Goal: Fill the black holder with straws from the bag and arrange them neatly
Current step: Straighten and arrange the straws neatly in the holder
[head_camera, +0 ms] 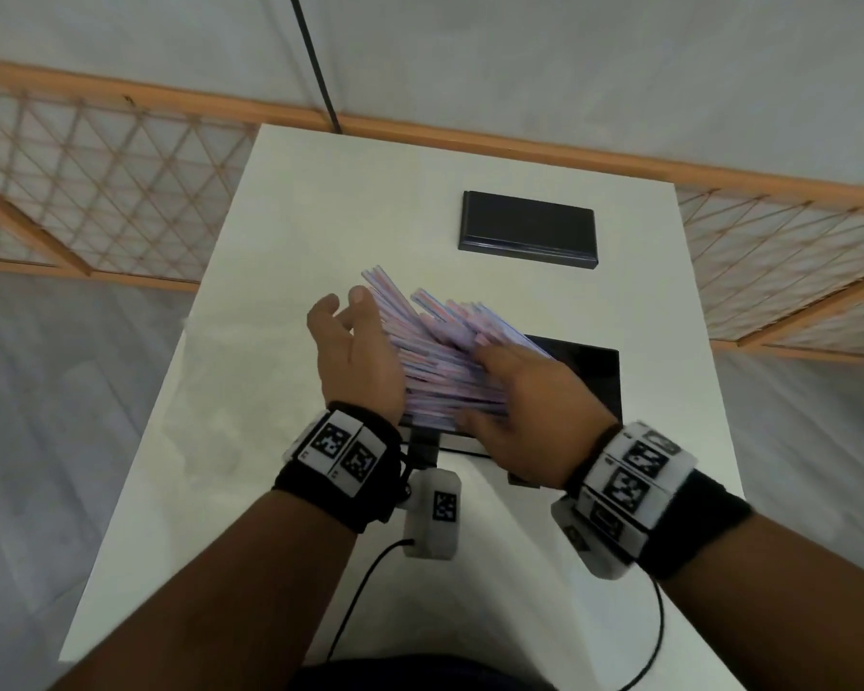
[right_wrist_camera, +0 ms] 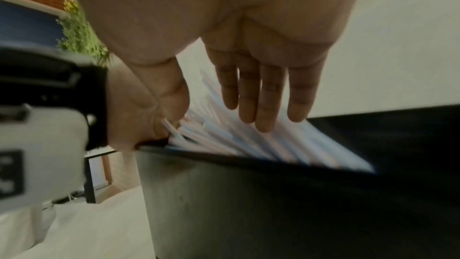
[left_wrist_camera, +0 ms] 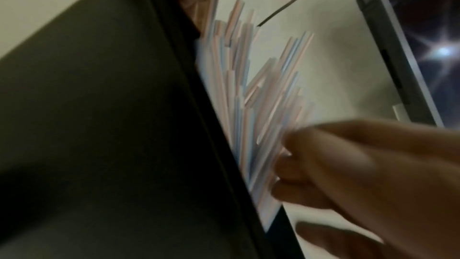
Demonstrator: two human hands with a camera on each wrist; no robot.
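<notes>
**Hidden, cropped and blurred parts**

The black holder [head_camera: 589, 376] is largely covered by the straws [head_camera: 440, 351] and both hands; only its right part shows in the head view. The lower ends of the straws vanish behind the holder's rim. The right hand [right_wrist_camera: 248, 46] is cut off by the top edge of its wrist view. In the left wrist view the right hand's fingers [left_wrist_camera: 348, 164] are smeared by blur.

White table [head_camera: 280, 231], black lid [head_camera: 527, 229] lying flat — wooden lattice fence [head_camera: 96, 167] behind
</notes>
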